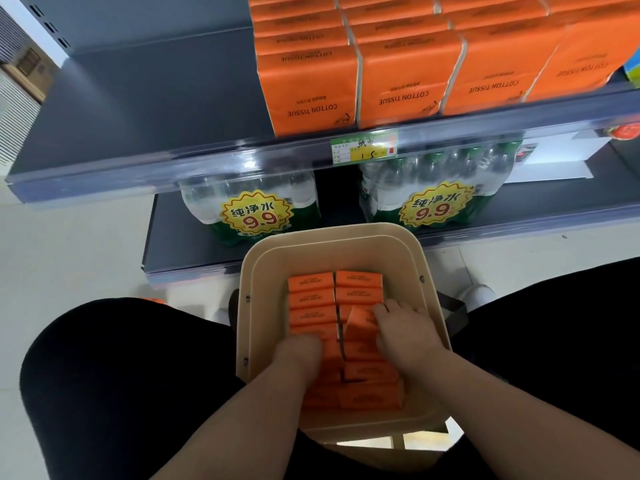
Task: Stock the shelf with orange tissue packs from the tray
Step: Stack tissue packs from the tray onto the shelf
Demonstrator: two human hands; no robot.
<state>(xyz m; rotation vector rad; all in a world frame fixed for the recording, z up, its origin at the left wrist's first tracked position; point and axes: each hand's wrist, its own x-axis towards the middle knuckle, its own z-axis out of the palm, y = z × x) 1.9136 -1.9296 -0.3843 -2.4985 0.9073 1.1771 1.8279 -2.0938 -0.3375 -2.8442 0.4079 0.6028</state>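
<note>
Shelf (138,109): left portion bare, with stocked packs (311,88) standing to its right; the gap is judged the destination. Tray (249,306) sits between the knees, within easy reach. Left hand (299,351) digs into the left column of tissue packs (311,299); its grip is hidden, so I cannot tell its state. Right hand (405,330): grip closed round one tilted pack (360,323), raised above its row, apparently for lifting.

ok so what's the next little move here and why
Probably lift out the tilted pack that the right hand grips. It already stands up out of its row in the tray, so it should come free. It would go on the bare left part of the shelf, beside the stocked packs.
</note>
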